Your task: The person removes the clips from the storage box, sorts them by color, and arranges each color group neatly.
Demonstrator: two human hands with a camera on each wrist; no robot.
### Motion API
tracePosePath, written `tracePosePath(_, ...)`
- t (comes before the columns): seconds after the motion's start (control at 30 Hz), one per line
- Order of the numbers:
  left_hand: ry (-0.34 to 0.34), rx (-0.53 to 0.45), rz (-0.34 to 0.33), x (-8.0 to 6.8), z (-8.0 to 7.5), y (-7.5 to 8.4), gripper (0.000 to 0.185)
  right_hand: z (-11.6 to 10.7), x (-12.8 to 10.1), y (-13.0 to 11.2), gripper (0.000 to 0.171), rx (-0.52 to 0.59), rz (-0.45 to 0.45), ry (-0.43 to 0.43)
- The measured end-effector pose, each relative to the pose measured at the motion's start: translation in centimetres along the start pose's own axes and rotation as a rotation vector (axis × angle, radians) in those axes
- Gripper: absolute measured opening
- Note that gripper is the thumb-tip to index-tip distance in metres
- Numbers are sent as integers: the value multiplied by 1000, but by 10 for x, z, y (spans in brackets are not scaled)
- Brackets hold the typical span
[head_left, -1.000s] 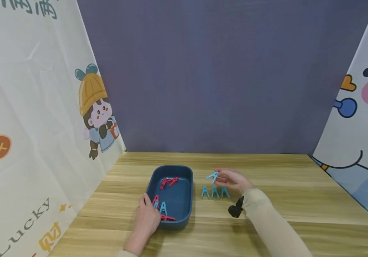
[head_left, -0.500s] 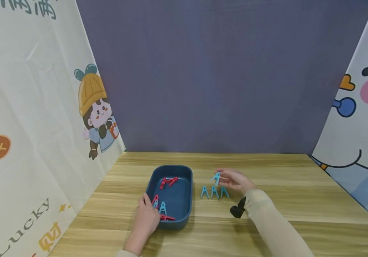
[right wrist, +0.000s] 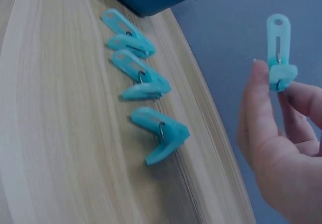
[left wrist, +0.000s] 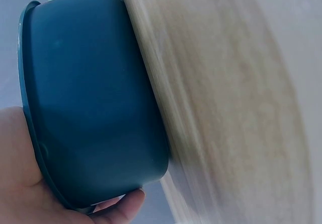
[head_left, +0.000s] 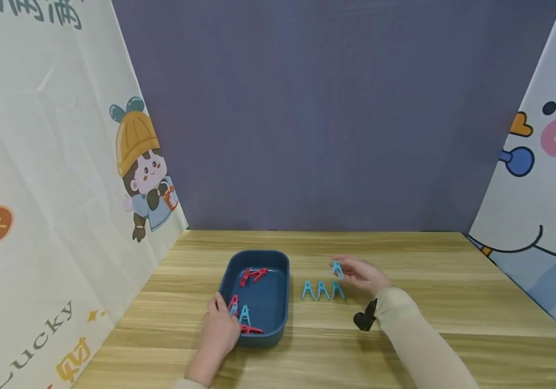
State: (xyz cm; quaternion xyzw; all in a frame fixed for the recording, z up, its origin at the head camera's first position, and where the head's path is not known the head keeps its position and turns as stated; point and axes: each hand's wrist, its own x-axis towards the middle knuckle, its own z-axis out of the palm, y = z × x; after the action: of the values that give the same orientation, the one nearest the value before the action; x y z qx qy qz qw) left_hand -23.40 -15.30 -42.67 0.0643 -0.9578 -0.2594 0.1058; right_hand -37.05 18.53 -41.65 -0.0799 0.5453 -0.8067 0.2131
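My right hand point(head_left: 356, 273) pinches a light blue clothespin point(head_left: 337, 268) point(right wrist: 279, 53) between thumb and fingers, just above the wooden table point(head_left: 428, 302). Below it three light blue clothespins point(head_left: 323, 290) point(right wrist: 141, 78) lie in a row on the table. To their left stands a dark blue tray point(head_left: 283, 270) point(left wrist: 90, 98) with several red clothespins point(head_left: 252, 275) and a blue one point(head_left: 244, 314) inside. My left hand point(head_left: 219, 329) grips the tray's near left corner, palm and fingers point(left wrist: 115, 206) round its rim.
Cartoon-printed cloth panels stand at the left point(head_left: 64, 189) and right point(head_left: 540, 189), with a purple backdrop point(head_left: 326, 119) behind. A black wrist-camera mount point(head_left: 366, 317) sits at my right wrist.
My right hand has carried the pinched blue clothespin a little to the right, past the end of the row. The left hand and tray have stayed put.
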Motion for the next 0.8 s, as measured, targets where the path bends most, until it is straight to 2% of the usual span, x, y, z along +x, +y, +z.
tracePosePath(0.33, 1, 6, -4, 1, 2, -2, 65, -11, -3, 2, 47, -20, 56, 6)
tracePosePath(0.6, -11, 10, -11, 0, 2, -2, 65, -14, -7, 2, 54, -75, 51, 27)
tracePosePath(0.8, -1, 9, 1, 0, 1, -2, 64, -18, -8, 2, 51, -81, 32, 41)
